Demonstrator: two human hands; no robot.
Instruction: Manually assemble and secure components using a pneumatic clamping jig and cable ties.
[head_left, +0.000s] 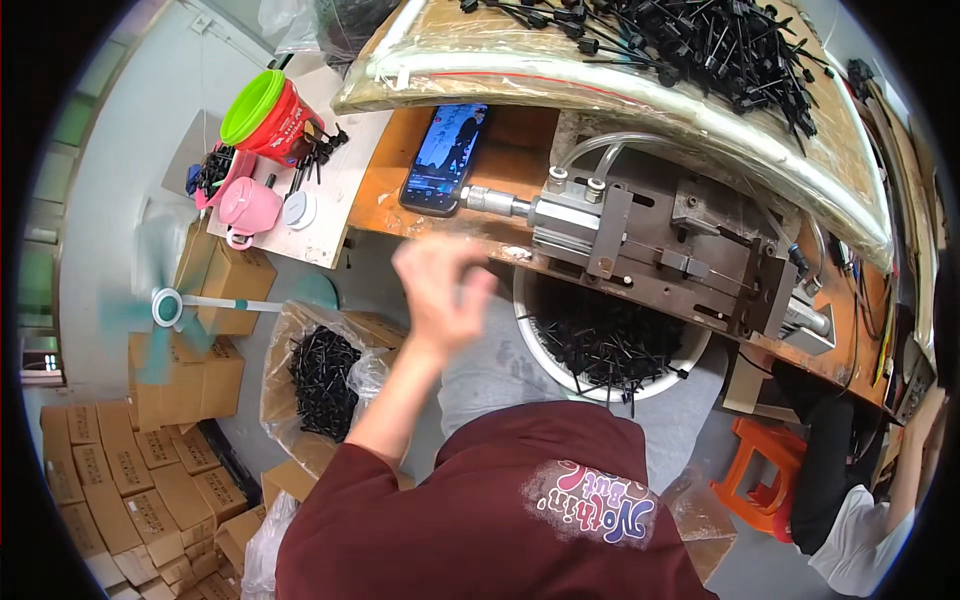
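My left hand (443, 290) is raised in front of the bench edge, below the phone and left of the metal fixture. Motion smears its fingers, so what they hold, if anything, does not show. No part of my right hand is visible. The dark metal fixture (655, 240) has a silver pneumatic cylinder (565, 225) at its left end, fed by clear tubes. Under the bench edge, a round white tub (527, 345) holds many black plastic pieces (610, 345) with thin stems. A phone (445, 160) with a lit screen lies on the wooden bench (385, 190).
A plastic-wrapped shelf (480, 85) bears a heap of black pieces. A red bucket (280, 130) and pink mug (250, 207) stand left, above a fan (167, 307). Boxes (125, 465) and a lined carton (290, 440) sit lower left; an orange stool (755, 475) and another person's sleeve (860, 540) lower right.
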